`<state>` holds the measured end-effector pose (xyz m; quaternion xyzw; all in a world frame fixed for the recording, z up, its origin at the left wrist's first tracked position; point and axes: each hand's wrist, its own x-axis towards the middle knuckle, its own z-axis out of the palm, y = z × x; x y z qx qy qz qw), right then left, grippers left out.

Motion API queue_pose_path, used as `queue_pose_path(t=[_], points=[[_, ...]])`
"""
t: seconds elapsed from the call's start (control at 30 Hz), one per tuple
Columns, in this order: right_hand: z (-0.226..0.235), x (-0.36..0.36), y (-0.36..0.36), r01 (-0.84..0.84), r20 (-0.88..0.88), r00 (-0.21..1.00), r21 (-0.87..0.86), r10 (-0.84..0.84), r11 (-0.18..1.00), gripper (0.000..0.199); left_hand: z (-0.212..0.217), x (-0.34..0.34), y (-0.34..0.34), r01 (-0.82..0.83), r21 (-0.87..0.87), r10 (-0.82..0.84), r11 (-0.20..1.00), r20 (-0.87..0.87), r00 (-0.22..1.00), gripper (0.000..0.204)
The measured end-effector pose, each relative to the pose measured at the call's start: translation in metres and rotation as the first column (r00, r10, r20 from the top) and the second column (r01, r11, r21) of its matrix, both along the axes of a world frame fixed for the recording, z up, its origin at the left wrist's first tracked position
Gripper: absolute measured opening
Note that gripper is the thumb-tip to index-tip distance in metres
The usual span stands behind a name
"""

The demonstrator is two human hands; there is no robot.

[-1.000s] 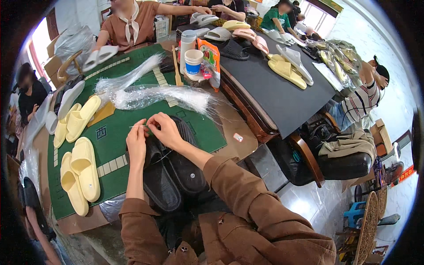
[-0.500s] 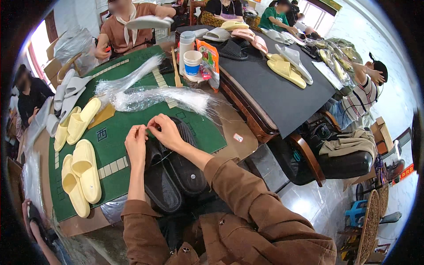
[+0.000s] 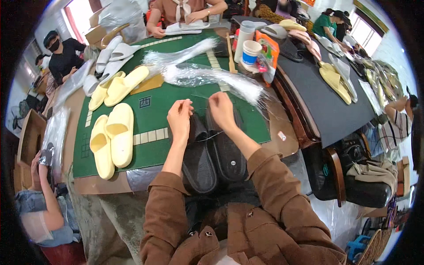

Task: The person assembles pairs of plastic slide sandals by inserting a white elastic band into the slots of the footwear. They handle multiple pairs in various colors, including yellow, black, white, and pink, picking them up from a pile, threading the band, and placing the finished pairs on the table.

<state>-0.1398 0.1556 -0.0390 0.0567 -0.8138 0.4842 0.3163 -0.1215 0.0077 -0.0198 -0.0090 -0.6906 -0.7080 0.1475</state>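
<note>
A pair of black slippers [image 3: 199, 170] lies side by side at the table's near edge, toes away from me, with a thin clear strand across them. Over the left slipper's toe, my left hand [image 3: 180, 118] is closed in a pinch. My right hand [image 3: 222, 111], also pinched, is above the right slipper. Between the fingertips runs a fine clear plastic strand [image 3: 202, 96], its ends hidden in my fingers. Beyond the hands, bundles of similar clear strands [image 3: 194, 76] lie in plastic wrap on the green mat [image 3: 161, 115].
Cream slippers [image 3: 120, 137] and grey slippers [image 3: 115, 55] stand on the left. A paper cup [image 3: 251, 55] and an orange packet [image 3: 267, 62] are at the back. To the right are a dark table [image 3: 335, 119] and a black chair [image 3: 369, 185]. Across sits a person handling a white slipper [image 3: 187, 27].
My hands have moved apart, the strand now showing between them. The view has turned, shifting the table's things rightward. The person across has lowered the white slipper to the table.
</note>
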Motion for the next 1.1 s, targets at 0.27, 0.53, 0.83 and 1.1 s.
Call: queue_pose_path(t=[0.27, 0.53, 0.83, 1.1], points=[[0.016, 0.006, -0.002, -0.117, -0.044, 0.992, 0.009, 0.117, 0.993, 0.035, -0.009, -0.003, 0.002, 0.068, -0.162, -0.079, 0.984, -0.061, 0.995, 0.022], [0.034, 0.008, -0.010, -0.310, -0.062, 0.942, 0.209, 0.329, 0.927, 0.014, -0.013, -0.004, 0.000, -0.019, -0.368, -0.045, 0.929, -0.165, 0.985, 0.016], [0.042, 0.010, -0.010, -0.308, -0.009, 0.948, 0.213, 0.317, 0.927, 0.012, -0.005, 0.000, 0.005, -0.025, -0.410, -0.049, 0.912, -0.169, 0.984, 0.015], [0.086, 0.013, -0.004, -0.394, 0.067, 0.809, -0.677, 0.585, 0.622, 0.014, -0.008, 0.000, 0.006, -0.021, -0.427, -0.068, 0.904, -0.193, 0.979, 0.013]])
